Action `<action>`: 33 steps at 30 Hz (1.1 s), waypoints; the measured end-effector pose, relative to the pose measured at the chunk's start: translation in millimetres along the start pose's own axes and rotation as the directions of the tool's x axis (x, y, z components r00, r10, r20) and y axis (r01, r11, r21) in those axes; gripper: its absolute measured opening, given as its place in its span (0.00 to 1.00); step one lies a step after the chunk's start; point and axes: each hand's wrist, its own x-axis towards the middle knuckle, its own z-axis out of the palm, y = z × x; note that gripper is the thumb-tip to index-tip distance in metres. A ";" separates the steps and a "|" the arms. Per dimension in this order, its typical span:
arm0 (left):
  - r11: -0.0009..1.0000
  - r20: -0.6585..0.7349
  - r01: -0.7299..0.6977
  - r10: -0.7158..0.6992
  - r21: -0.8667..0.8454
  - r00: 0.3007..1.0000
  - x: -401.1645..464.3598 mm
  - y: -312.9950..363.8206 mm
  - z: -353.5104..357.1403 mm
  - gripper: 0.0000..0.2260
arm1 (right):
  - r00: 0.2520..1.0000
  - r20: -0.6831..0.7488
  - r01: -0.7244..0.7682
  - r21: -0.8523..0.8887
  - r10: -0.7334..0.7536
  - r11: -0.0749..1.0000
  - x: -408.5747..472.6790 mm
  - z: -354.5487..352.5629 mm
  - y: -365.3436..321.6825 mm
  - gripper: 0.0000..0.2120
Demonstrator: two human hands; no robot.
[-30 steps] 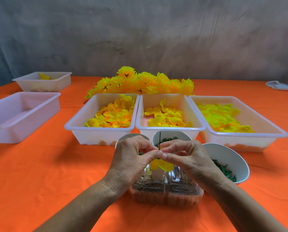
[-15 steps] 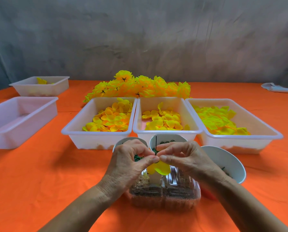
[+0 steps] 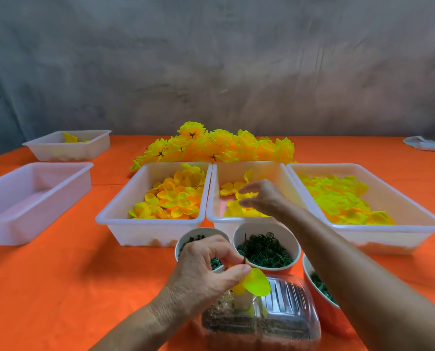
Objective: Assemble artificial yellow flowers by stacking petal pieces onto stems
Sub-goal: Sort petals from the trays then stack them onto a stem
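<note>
My left hand (image 3: 206, 269) pinches a thin dark stem (image 3: 244, 245) with a yellow petal piece (image 3: 258, 286) threaded on it, held just above a clear plastic box (image 3: 287, 312). My right hand (image 3: 264, 198) reaches into the middle white tray (image 3: 236, 220), its fingers loosely spread over the yellow petals (image 3: 236, 211) there; they grip nothing that I can see. Another tray (image 3: 145, 221) to the left holds orange-yellow petals, and the one on the right (image 3: 388, 229) holds greenish-yellow petals. Finished yellow flowers (image 3: 219, 145) are piled behind the trays.
Three bowls stand in front of the trays: one with green rings (image 3: 267, 252), one behind my left hand (image 3: 198, 233), one under my right forearm (image 3: 312, 277). An empty white tray (image 3: 34, 198) and a farther one (image 3: 67, 145) sit at the left. A cloth (image 3: 426, 144) lies far right.
My right hand has let go of the petal at the stem and moved forward into the middle tray. My left hand still holds the stem with the petal.
</note>
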 end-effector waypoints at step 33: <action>0.993 0.031 0.071 -0.068 -0.098 0.997 -8.9 3.1 -0.9 0.01 | 0.982 -0.158 0.088 0.864 0.100 0.496 -30.4 -14.9 5.0 0.04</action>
